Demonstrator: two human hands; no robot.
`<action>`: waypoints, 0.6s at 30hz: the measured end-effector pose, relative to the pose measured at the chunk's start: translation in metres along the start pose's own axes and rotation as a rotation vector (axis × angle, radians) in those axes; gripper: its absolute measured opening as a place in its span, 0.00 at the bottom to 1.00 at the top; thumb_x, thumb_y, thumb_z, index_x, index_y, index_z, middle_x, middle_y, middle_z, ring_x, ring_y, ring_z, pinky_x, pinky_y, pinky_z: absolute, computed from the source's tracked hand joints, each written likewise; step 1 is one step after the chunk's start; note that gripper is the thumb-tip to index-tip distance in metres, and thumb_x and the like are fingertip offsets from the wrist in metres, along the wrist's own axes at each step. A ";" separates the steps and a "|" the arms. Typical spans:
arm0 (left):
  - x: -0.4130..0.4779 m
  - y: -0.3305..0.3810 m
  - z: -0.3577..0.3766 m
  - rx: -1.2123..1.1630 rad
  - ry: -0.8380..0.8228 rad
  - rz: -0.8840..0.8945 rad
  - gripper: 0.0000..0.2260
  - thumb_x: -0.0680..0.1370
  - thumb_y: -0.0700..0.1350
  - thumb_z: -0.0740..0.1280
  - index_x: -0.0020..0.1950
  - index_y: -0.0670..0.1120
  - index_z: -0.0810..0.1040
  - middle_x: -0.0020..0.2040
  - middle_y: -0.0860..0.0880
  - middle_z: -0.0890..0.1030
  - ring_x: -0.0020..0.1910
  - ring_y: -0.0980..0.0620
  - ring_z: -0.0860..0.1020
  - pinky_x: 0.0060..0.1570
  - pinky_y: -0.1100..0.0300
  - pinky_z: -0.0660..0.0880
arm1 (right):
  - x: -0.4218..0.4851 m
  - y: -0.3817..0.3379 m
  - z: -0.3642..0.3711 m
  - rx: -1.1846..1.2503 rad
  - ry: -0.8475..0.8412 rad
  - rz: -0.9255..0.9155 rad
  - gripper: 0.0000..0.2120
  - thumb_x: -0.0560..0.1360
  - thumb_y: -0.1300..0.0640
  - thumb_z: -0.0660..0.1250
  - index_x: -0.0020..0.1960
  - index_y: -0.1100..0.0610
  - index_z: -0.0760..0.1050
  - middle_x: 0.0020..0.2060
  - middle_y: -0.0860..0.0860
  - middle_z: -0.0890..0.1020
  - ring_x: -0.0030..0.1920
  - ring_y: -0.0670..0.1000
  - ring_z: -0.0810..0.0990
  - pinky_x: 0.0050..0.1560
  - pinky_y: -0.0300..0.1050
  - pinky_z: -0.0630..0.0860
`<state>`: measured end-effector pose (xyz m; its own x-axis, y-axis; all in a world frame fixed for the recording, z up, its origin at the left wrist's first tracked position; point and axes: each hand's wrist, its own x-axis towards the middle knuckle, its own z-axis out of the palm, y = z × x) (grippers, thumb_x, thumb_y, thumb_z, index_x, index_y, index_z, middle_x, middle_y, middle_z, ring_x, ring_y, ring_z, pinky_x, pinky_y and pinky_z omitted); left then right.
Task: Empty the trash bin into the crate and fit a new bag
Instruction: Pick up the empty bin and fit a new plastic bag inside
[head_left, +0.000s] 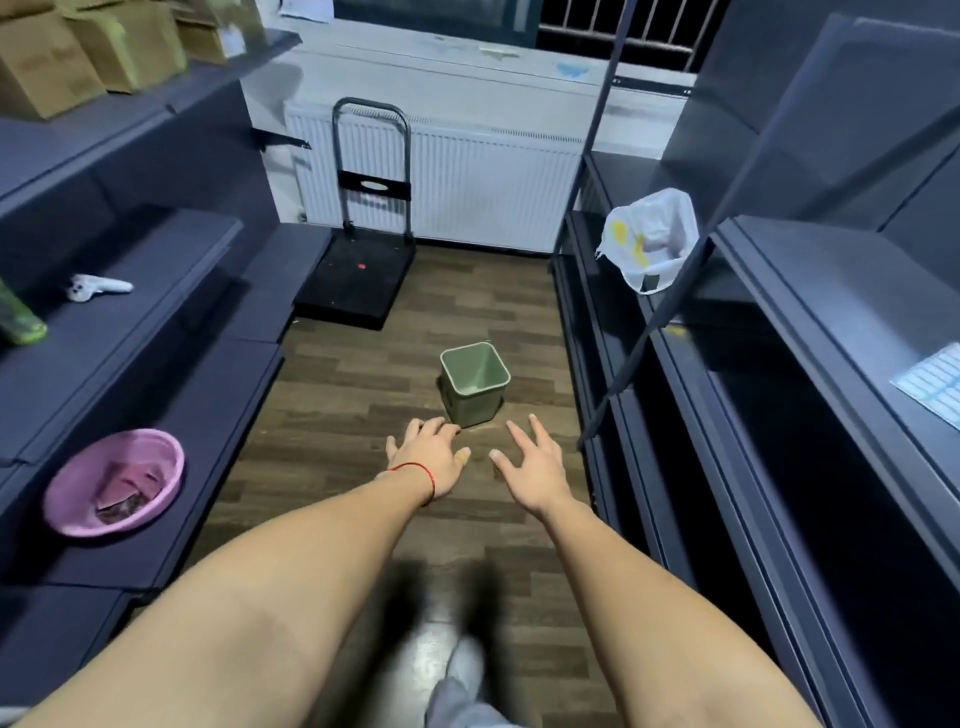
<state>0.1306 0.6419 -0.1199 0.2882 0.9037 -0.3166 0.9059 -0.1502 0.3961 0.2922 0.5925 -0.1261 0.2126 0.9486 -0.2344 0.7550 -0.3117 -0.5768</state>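
Note:
A small green square trash bin (475, 382) stands upright on the wooden floor in the aisle, with no bag in it. My left hand (431, 457) and my right hand (532, 467) hover side by side just short of the bin, both with fingers spread and holding nothing. A white plastic bag (649, 241) with yellow marks and some contents sits on the right-hand shelf. A pink basin (62, 493) with scraps inside rests on the lower left shelf.
Dark blue shelving lines both sides of the narrow aisle. A folding hand trolley (363, 270) stands at the far end before a white radiator (467, 182). Cardboard boxes (78, 47) sit on the upper left shelf, a white controller (96, 287) below them.

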 end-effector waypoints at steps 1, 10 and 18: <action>0.019 0.006 -0.004 -0.005 -0.003 -0.006 0.21 0.79 0.57 0.55 0.71 0.54 0.65 0.75 0.53 0.61 0.75 0.48 0.55 0.71 0.34 0.53 | 0.020 0.002 -0.006 0.009 -0.005 0.001 0.29 0.77 0.41 0.60 0.76 0.46 0.60 0.79 0.49 0.51 0.77 0.57 0.51 0.76 0.53 0.54; 0.163 0.043 -0.045 -0.034 0.001 -0.044 0.20 0.79 0.56 0.56 0.70 0.53 0.66 0.76 0.53 0.61 0.75 0.47 0.54 0.71 0.34 0.53 | 0.171 0.009 -0.056 0.010 -0.041 0.002 0.29 0.77 0.42 0.61 0.76 0.47 0.61 0.79 0.49 0.51 0.77 0.56 0.52 0.76 0.52 0.53; 0.309 0.054 -0.059 -0.020 -0.053 -0.014 0.21 0.78 0.57 0.57 0.70 0.54 0.66 0.76 0.52 0.61 0.75 0.47 0.56 0.70 0.34 0.56 | 0.301 0.014 -0.073 -0.007 -0.066 0.069 0.29 0.78 0.42 0.60 0.76 0.46 0.60 0.79 0.48 0.49 0.77 0.56 0.51 0.75 0.51 0.53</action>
<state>0.2502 0.9364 -0.1459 0.2921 0.8832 -0.3669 0.9037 -0.1293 0.4082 0.4121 0.8773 -0.1473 0.2230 0.9192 -0.3246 0.7445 -0.3755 -0.5520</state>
